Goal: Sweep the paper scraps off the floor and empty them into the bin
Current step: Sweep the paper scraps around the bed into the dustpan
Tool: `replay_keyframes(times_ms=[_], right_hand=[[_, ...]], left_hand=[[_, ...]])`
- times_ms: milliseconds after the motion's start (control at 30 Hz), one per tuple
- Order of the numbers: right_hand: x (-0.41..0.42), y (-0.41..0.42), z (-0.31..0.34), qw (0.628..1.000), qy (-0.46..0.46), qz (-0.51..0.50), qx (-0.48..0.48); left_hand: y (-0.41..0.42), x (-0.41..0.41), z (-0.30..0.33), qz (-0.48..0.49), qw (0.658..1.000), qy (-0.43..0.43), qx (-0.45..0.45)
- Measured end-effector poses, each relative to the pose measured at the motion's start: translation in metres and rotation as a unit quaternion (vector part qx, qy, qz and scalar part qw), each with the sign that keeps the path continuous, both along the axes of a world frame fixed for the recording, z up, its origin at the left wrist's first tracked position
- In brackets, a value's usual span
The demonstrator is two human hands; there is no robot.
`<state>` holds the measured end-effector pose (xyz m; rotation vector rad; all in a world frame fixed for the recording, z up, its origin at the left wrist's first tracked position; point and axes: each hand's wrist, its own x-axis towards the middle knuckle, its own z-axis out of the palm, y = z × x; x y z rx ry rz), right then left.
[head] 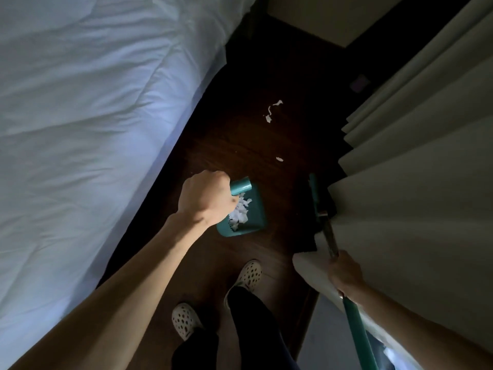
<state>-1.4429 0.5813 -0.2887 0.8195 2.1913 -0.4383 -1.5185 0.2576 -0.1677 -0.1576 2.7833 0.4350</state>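
My left hand (206,197) is closed around the handle of a teal dustpan (254,212) that sits low over the dark wooden floor. A heap of white paper scraps (240,213) lies inside the pan. My right hand (345,272) grips the teal broom handle (357,324); the broom head (318,200) rests on the floor to the right of the pan, partly behind the curtain. A few loose scraps (272,110) lie farther ahead on the floor, and one small scrap (279,159) lies nearer. No bin is in view.
A bed with a white duvet (93,116) fills the left side. Pale curtains (413,169) hang along the right. The dark floor strip (240,142) between them is narrow. My feet in perforated clogs (250,273) stand just behind the pan.
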Motion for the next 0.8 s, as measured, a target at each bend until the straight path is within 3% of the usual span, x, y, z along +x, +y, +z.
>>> replay_keyframes(times_ms=[167,400,533,800], right_hand=[[-0.017,-0.004,-0.018,0.993,-0.046,-0.075,-0.073],[0.011,-0.045,0.010,0.975,-0.043,-0.072,-0.204],[0.013,-0.058,0.033,0.980,0.010,-0.014,-0.197],[-0.030,-0.051,0.050,0.983,0.047,-0.008,-0.177]], left_hand=[[0.034,-0.031,-0.004,-0.009,1.000,0.008,0.008],[0.056,-0.048,-0.004,-0.020,1.000,0.011,0.005],[0.050,-0.050,0.001,-0.019,1.000,0.004,0.000],[0.015,-0.082,0.020,-0.008,1.000,0.025,-0.008]])
